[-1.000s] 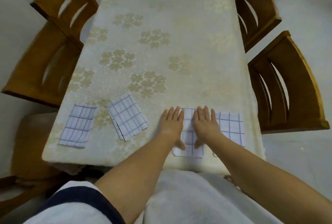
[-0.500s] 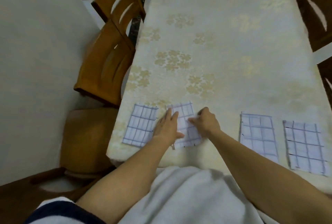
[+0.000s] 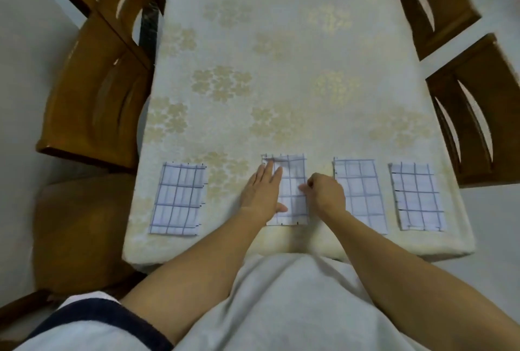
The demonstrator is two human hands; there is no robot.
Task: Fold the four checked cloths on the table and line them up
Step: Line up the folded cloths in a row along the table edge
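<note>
Four folded white cloths with blue checks, in a row along the near edge of the long table under its cream floral tablecloth [image 3: 281, 69]: far-left cloth [image 3: 178, 198], second cloth [image 3: 292, 196], third [image 3: 358, 193], far-right [image 3: 416, 196]. Left hand [image 3: 263, 191] flat and open on the second cloth; right hand [image 3: 326, 193] curled, pinching its right edge. Best nudged straight, spacing evened with the neighbours. No containers visible.

We see four checked cloths [image 3: 179, 201] of thin, matt woven fabric. The table [image 3: 281, 69] wears a cream cloth with a soft sheen and a woven flower pattern. The chairs [image 3: 92, 97] are smooth, varnished brown wood.
</note>
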